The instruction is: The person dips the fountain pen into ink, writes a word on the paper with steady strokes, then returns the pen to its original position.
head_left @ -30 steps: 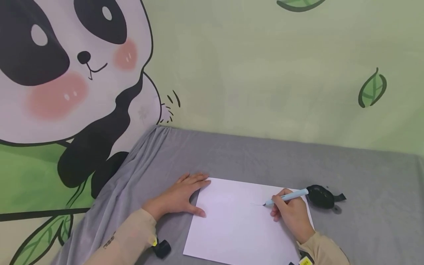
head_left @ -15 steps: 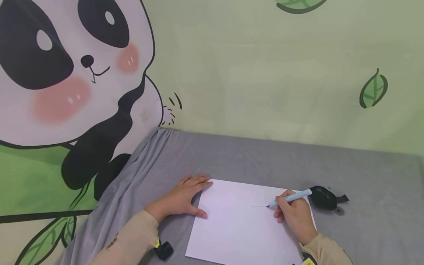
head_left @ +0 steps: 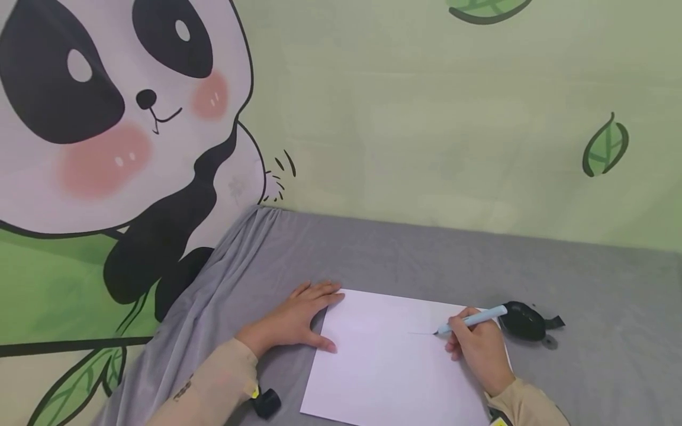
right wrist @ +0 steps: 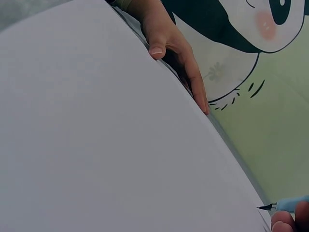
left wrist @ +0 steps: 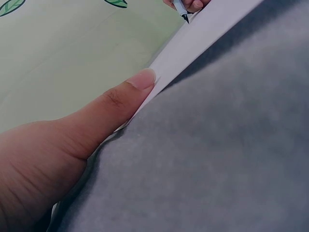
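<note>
A white sheet of paper [head_left: 383, 367] lies on the grey cloth, with a thin, faint line [head_left: 421, 333] in its upper right part. My right hand [head_left: 479, 349] pinches a light blue pen [head_left: 482, 316], whose dark, pointed nib meets the paper at the line's right end. In the right wrist view the pen [right wrist: 292, 204] shows at the lower right corner. My left hand [head_left: 293, 319] rests spread at the sheet's left edge. Its thumb [left wrist: 130, 89] touches the paper [left wrist: 193, 46] in the left wrist view, and its fingertips reach the top left corner.
Right of the sheet lies a glossy black object [head_left: 524, 321] with a small tab, its kind unclear. Grey cloth [head_left: 405, 248] covers the table and bunches into folds at the left. Behind stands a pale green backdrop [head_left: 426, 118] with a painted panda [head_left: 176, 207] and leaves.
The right hand has drawn the pen slightly rightward, and the thin line behind its nib has grown longer. My left hand keeps its place on the paper. The whole head view has shifted a little.
</note>
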The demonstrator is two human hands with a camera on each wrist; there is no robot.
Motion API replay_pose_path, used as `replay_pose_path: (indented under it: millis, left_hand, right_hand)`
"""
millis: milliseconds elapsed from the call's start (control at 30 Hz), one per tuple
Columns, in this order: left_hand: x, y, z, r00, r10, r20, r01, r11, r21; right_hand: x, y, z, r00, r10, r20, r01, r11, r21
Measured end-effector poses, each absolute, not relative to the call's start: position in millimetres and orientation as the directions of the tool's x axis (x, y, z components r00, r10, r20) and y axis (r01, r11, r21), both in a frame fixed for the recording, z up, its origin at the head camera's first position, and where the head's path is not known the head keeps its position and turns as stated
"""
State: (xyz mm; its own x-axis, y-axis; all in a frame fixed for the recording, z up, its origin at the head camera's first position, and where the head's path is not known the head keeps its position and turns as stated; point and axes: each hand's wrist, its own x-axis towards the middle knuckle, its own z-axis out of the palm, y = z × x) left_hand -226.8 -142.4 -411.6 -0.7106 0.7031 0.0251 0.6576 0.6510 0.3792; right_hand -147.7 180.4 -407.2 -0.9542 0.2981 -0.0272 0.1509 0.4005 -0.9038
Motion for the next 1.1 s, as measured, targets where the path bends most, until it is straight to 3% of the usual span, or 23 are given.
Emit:
replay_pose_path:
  millis: [1100]
  left_hand:
    - [-227.9,-142.5,-413.6,-0.713,0.701,0.021,0.656,0.657,0.371]
  right_hand:
    - [-146.3,182.9,-404.7,-0.947,0.321,-0.018,0.147,0.384,-0.911]
